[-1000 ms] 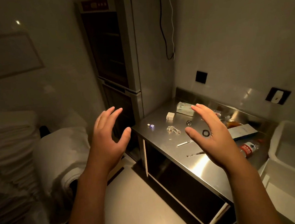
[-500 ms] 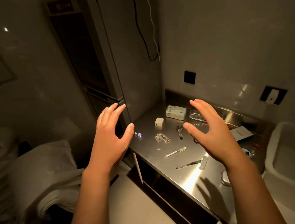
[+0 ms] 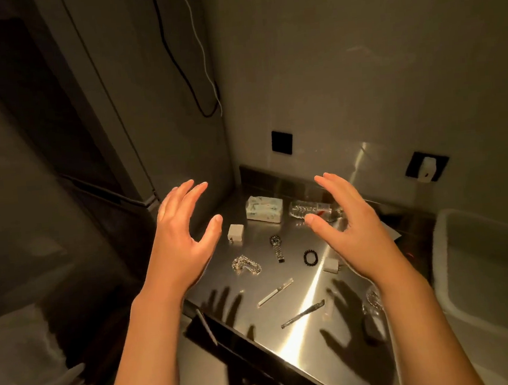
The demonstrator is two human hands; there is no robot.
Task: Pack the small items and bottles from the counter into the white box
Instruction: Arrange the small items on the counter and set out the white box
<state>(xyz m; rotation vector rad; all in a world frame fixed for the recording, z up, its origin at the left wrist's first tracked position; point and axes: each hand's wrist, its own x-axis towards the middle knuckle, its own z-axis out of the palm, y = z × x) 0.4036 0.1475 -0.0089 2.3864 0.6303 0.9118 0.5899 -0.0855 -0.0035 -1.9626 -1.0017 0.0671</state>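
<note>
Overhead, the left hand and right hand hover spread and empty above the steel counter. On it lie a wristwatch, a chain, a clear bottle; what looks like the white box sits just right.

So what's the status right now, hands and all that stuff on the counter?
Left hand and right hand open, empty, above counter. Watch, chain, bottle unpacked. White box at right. Nothing in the way.
</note>
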